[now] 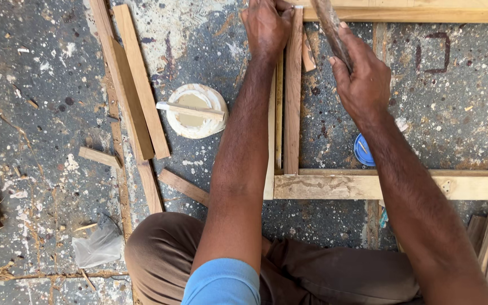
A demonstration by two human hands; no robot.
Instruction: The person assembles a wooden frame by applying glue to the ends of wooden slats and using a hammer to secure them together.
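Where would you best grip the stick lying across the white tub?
Pinch the stick at its left end, which juts past the white tub rim, coming from above with fingers across its narrow width. It lies flat over the paste, so the overhang probably gives clean, free room.

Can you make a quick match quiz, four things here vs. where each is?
Things:
1. white tub
2. blue lid
3. plastic bag
4. left hand

Places:
A. floor inside the wooden frame, under the right forearm
B. top end of the upright slat
C. bottom left, beside the knee
D. left of the left forearm, stick across its top

Pairs: 1-D, 2-A, 3-C, 4-B
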